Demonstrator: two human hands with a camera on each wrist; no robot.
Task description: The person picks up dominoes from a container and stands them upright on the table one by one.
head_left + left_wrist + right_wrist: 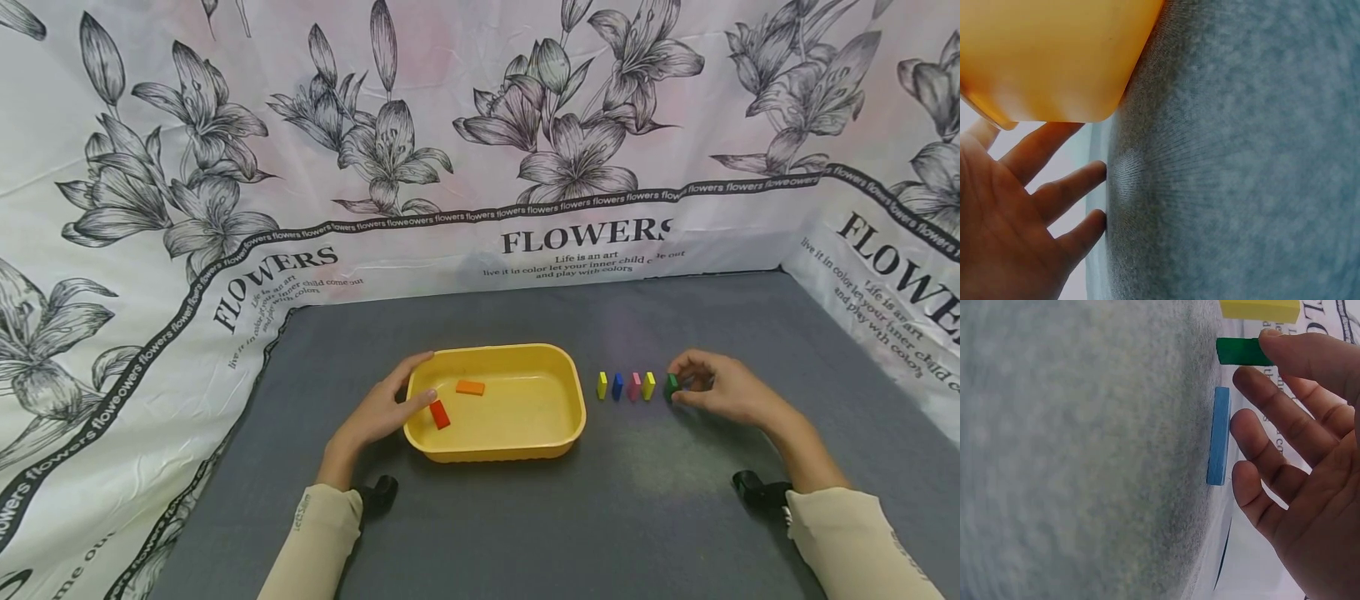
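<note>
My left hand [381,405] holds the left end of a yellow plastic tub [495,455], thumb over the rim and the other fingers outside it. In the tub lie a red block [440,415] and an orange block [470,388]. Between thumb and fingertips, my right hand [726,390] pinches a green domino block [1241,351] that stands upright on the table. It is at the right end of a row with a yellow block [602,386], a dark blue block [617,387], a pink block [635,386] and a second yellow block [649,386].
A light blue block [1219,436] lies flat beneath the right hand's fingers, hidden in the head view. Grey cloth [570,533] covers the table. White flower-printed sheeting [420,267] rises at the back and both sides. A black strap device [759,490] sits at each wrist.
</note>
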